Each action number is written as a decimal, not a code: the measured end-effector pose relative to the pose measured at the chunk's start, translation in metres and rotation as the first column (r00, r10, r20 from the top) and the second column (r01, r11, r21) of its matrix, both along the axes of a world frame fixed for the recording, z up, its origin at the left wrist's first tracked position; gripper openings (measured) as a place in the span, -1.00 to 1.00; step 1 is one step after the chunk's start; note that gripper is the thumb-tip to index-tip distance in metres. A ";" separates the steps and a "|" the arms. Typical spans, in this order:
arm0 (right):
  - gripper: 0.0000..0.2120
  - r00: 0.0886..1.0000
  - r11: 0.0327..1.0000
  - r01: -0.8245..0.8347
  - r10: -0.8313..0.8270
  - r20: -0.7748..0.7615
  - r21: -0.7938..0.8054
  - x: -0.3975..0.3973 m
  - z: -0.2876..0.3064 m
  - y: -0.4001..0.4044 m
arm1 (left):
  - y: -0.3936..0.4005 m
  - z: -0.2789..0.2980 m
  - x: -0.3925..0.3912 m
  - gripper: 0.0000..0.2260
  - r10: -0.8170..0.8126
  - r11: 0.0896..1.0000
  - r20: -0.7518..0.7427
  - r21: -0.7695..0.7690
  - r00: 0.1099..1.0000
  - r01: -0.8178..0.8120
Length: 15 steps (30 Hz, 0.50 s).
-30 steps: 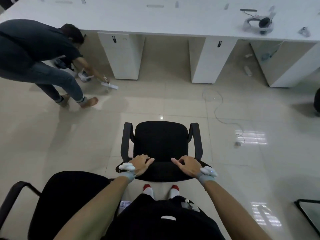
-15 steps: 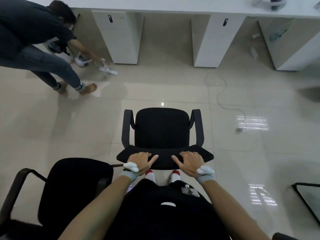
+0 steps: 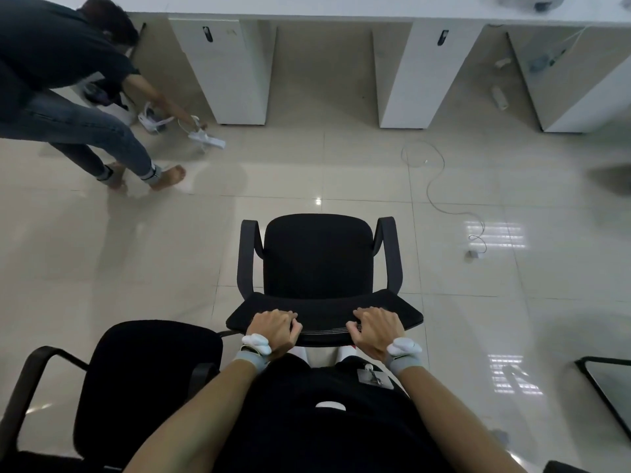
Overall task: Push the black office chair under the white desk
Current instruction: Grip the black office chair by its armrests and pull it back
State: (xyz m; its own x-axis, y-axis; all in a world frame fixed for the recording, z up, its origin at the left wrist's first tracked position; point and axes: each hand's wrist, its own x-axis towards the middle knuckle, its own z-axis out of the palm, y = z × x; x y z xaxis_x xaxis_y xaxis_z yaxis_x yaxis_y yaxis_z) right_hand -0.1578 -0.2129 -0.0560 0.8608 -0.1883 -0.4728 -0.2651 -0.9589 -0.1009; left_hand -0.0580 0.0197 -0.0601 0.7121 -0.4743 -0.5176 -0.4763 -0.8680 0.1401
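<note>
Glossy beige floor tiles (image 3: pixel 341 165) fill the room, with the white desk (image 3: pixel 307 8) along the far edge on three pedestals. Two chairs show fully: the black office chair (image 3: pixel 317 264) mid-floor, well short of the desk, plus a second chair (image 3: pixel 143 377) near left (someone's crouching far left too). Left hand (image 3: pixel 275 331) and right hand (image 3: pixel 375 331) are both curled closed over its backrest top.

Single head-worn wide-angle view, looking forward and steeply down, close over both hands at 6 o'clock, black office chair (image 3: pixel 317 268) centre, white desk (image 3: pixel 341 8) far at 12 o'clock
</note>
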 end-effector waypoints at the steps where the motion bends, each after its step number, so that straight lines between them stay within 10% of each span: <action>1: -0.59 1.000 1.000 0.002 -0.002 -0.001 0.001 0.003 0.000 -0.001 | 0.000 -0.001 0.003 -0.56 -0.003 1.000 0.000 0.000 1.000 0.003; 15: -0.58 0.999 0.999 0.046 -0.047 0.024 0.021 0.058 0.008 -0.011 | -0.015 0.001 0.062 -0.57 -0.015 1.000 0.044 -0.014 0.999 0.015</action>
